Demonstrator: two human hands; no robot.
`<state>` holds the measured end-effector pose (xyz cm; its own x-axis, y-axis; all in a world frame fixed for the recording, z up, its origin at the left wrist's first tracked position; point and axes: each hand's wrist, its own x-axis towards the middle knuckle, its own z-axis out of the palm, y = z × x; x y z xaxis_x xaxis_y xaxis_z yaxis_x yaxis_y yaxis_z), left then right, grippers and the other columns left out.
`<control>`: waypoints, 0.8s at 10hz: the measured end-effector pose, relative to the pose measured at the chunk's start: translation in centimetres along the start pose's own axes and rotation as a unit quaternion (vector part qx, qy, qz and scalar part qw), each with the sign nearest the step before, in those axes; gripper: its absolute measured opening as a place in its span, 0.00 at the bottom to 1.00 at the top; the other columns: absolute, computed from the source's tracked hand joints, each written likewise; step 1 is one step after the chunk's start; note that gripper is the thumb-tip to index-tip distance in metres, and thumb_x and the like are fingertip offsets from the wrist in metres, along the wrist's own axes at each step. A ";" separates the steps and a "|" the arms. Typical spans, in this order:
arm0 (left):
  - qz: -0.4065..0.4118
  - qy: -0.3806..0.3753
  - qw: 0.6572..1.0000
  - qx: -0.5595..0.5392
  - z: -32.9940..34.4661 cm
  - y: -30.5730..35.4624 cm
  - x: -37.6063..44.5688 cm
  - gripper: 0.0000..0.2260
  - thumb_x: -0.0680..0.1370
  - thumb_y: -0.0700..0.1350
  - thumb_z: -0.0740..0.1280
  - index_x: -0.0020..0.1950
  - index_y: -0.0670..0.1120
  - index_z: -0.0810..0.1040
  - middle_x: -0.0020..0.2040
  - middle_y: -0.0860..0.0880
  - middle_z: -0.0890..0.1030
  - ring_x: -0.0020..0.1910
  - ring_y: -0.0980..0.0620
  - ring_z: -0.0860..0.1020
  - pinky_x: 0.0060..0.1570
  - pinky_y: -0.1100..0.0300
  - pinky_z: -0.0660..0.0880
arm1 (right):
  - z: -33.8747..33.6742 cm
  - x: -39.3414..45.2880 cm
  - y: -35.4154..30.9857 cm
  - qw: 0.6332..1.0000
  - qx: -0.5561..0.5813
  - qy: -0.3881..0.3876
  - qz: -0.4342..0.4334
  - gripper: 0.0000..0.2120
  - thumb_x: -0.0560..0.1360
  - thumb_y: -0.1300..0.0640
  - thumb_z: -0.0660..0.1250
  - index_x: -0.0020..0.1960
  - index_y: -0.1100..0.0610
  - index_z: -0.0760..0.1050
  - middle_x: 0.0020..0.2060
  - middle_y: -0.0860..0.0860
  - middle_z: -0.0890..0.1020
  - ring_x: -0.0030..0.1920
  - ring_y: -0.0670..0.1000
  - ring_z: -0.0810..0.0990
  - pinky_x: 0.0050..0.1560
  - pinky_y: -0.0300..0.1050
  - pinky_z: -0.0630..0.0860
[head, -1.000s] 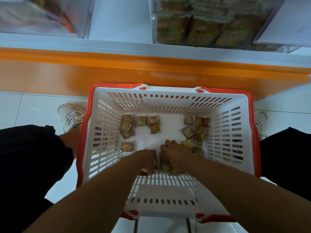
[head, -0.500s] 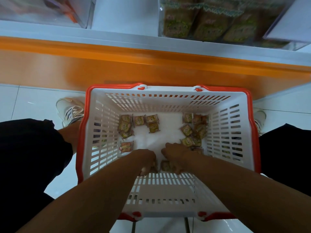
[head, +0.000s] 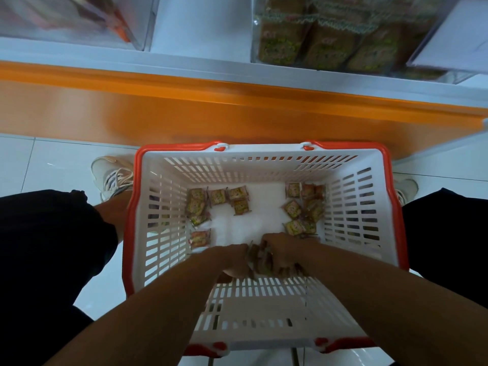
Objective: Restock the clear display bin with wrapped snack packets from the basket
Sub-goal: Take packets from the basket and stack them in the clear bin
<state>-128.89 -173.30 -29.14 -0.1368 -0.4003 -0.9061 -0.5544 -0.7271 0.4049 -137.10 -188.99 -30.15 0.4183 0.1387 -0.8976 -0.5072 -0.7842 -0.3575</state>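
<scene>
both hands are down inside the white basket with the red rim, pressed close together near its near wall. the left hand and the right hand have their fingers curled inward around a small bunch of snack packets squeezed between the two palms (the packets there are blurred, so their number cannot be told). just beyond the fingers and to the left, one loose pink packet lies flat on the basket floor; farther beyond on that side sits a left cluster of packets, and beyond the fingers to the right a right cluster of packets lies against the side wall, its nearest packet almost touching the right hand. well beyond the fingers, above an orange shelf front, stands the clear display bin, partly filled with larger brownish-green packs. a second clear bin stands to its left. a pale sneaker rests on the white tiled floor just left of the basket.
</scene>
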 end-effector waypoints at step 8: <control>0.151 0.083 0.617 -0.768 -7.3 1.5 -7.7 0.28 0.80 0.66 0.62 0.69 0.46 0.80 0.71 0.38 0.75 0.67 0.33 0.76 0.63 0.34 0.76 | -10.6 -10.0 -7.4 0.836 0.519 0.132 -0.123 0.13 0.74 0.69 0.72 0.58 0.61 0.80 0.47 0.57 0.87 0.44 0.52 0.87 0.39 0.45 0.82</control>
<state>-122.68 -175.37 -20.68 0.1124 -0.6068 -0.7868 0.9246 -0.2261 0.3065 -129.54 -190.99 -15.74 0.6887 -0.0280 -0.7245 -0.7039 0.2139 -0.6773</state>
